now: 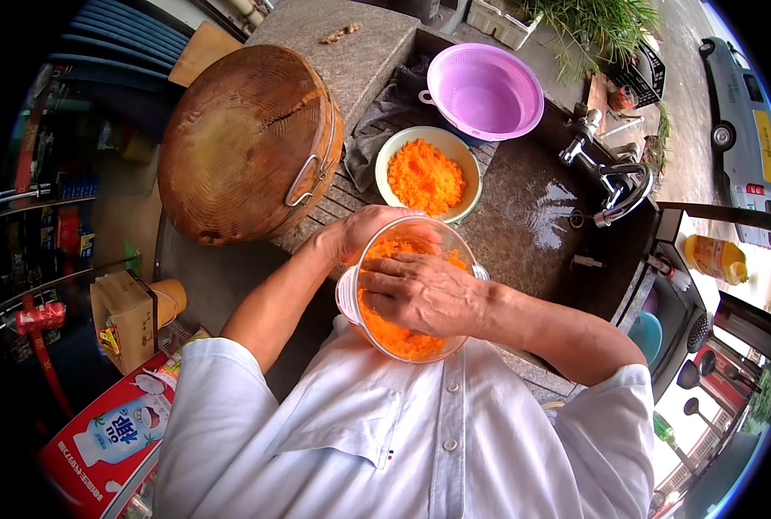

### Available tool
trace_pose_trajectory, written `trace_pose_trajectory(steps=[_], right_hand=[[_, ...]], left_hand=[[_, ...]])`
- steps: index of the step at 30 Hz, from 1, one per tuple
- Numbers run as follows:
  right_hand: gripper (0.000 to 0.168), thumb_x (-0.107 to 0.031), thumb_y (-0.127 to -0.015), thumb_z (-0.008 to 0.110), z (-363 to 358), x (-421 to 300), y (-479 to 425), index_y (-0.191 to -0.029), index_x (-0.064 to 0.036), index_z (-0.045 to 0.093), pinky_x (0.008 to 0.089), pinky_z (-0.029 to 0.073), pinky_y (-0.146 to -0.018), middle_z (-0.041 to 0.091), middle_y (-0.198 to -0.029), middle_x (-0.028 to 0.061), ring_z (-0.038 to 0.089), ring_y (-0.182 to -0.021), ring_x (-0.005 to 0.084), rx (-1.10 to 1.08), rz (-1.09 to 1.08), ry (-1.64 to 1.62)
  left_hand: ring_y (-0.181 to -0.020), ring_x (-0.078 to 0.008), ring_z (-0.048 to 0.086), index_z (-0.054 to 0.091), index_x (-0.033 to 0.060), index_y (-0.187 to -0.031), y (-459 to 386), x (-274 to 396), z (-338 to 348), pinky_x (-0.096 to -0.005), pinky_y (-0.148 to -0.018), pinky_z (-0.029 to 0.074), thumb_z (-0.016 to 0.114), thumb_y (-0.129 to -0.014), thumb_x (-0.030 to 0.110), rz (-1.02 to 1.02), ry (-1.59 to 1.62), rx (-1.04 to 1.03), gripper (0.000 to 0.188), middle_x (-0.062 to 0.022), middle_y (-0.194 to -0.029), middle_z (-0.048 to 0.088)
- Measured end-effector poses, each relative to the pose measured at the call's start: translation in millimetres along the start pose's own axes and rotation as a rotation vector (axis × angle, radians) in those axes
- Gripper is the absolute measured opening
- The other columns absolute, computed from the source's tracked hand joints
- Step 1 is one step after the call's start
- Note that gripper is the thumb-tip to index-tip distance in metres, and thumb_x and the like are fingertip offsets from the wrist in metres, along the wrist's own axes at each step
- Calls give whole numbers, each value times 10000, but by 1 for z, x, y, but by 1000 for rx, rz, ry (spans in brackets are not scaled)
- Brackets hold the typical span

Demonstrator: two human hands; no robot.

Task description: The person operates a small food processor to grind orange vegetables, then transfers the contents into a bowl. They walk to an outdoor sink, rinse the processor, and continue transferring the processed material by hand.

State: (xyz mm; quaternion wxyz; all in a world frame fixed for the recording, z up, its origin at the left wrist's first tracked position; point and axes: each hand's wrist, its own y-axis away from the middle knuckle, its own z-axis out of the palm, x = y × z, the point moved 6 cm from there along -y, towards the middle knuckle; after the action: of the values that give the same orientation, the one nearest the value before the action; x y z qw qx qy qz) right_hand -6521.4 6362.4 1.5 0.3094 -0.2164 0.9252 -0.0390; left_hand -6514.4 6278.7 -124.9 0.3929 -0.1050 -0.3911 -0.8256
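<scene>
A clear glass bowl with side handles (349,297) is tilted in front of my white shirt, with finely chopped orange food, apparently carrot (398,334), inside it. My left hand (376,230) grips the bowl at its far left side. My right hand (421,293) reaches into the bowl, its bent fingers against the food and their tips partly hidden. Just beyond stands a pale green-rimmed bowl (471,188) heaped with the same orange food (426,176).
A thick round wooden chopping block (243,143) with a metal handle stands at left. A purple colander (486,94) sits over the sink's upper part. A chrome faucet (619,188) rises at the wet stone sink (522,227)'s right side. A dark cloth (385,117) lies beside the colander.
</scene>
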Motion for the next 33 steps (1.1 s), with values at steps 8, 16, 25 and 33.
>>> trace_pose_trajectory(steps=[8, 16, 25, 33], right_hand=[[220, -64, -831, 510, 34, 40, 38, -1022, 38, 550, 403, 497, -818, 584, -1028, 230, 615, -919, 357, -92, 398, -35], [346, -162, -888, 576, 16, 29, 49, -1150, 49, 494, 441, 472, -904, 548, -1123, 241, 569, -1052, 392, 36, 651, -454], [255, -224, -888, 616, 52, 0, 14, -994, 8, 596, 431, 398, -972, 548, -1037, 184, 531, -1024, 343, -87, 485, -648], [239, -152, -802, 630, 46, 3, 32, -1031, -83, 628, 411, 407, -980, 536, -1146, 131, 479, -1134, 318, -243, 81, -155]], left_hand=[[-1011, -151, 624, 621, -69, -1138, 1, 8, 5, -294, -946, 467, 375, -1025, 304, 55, -110, 86, 461, -106, -1119, 668], [-1043, -181, 623, 598, -79, -1174, 7, 8, 7, -316, -976, 458, 371, -1023, 312, 66, -13, 61, 476, -137, -1141, 659], [-1046, -239, 636, 554, -90, -1226, -2, -3, -12, -355, -961, 481, 409, -1011, 332, 90, 75, 31, 495, -171, -1162, 643], [-1012, -204, 646, 587, -67, -1200, -12, -1, -2, -321, -929, 494, 420, -1005, 333, 10, 6, -9, 475, -157, -1120, 666]])
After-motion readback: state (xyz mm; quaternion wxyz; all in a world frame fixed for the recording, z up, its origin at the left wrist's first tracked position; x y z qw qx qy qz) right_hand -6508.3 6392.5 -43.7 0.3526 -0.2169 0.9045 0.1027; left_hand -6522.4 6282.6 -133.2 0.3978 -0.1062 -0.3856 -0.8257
